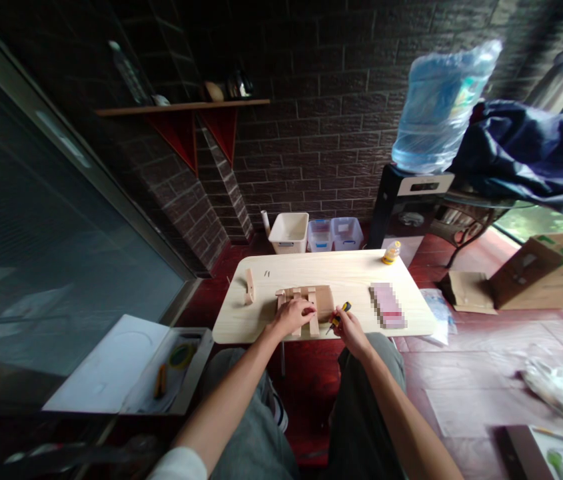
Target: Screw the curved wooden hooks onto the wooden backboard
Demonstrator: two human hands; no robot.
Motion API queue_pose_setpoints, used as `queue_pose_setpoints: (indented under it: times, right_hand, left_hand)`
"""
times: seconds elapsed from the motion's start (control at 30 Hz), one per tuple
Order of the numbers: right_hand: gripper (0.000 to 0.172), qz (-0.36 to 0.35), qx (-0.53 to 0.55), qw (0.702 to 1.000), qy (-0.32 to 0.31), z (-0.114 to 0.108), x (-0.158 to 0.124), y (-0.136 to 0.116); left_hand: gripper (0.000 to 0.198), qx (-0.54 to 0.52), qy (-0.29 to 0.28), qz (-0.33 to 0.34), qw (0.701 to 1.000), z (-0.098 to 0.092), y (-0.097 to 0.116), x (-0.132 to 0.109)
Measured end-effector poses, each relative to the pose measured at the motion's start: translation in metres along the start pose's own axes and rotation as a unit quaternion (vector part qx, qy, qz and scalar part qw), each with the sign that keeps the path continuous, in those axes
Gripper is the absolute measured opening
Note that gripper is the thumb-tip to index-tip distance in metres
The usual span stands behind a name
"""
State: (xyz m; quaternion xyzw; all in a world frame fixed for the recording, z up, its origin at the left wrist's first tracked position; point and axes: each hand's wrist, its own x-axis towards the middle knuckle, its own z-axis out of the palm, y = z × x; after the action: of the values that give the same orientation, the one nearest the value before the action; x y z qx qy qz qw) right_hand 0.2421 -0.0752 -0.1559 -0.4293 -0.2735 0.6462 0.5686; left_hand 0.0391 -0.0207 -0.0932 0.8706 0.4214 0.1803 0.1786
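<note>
A small wooden assembly with several slats (314, 325) lies near the front edge of the table, on a piece of brown cardboard (326, 300). My left hand (293, 316) rests over its slats. The thumb and fingers come together in a pinch above the right slat, and whatever is between them is too small to make out. My right hand (350, 328) grips a yellow and black screwdriver (340, 315) just right of the assembly, its shaft pointing down and left. A separate wooden piece (249, 287) lies at the table's left, with small dark screws (267, 273) to its right.
On the pale table (281, 263) are a pixelated pink item (388, 305) and a yellow-capped bottle (392, 253). Storage bins (289, 231) and a water dispenser (410, 207) stand behind. An open white box (134, 373) with tools sits left; cardboard boxes (541, 273) lie right.
</note>
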Motion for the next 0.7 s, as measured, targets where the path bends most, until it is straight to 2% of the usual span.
queue_pose_setpoints:
  times: [0.33,0.7]
  right_hand:
    - [0.044,-0.004,0.015,1.0,0.002,0.0011,0.0005,-0.002]
    - [0.044,-0.001,0.012,1.0,0.0,0.0006,0.0015,-0.0028]
  left_hand:
    - [0.02,-0.052,0.004,-0.023,0.998,0.0055,-0.0037,0.0024]
    - [0.012,-0.066,0.005,-0.005,0.998,0.0044,-0.0059,0.0024]
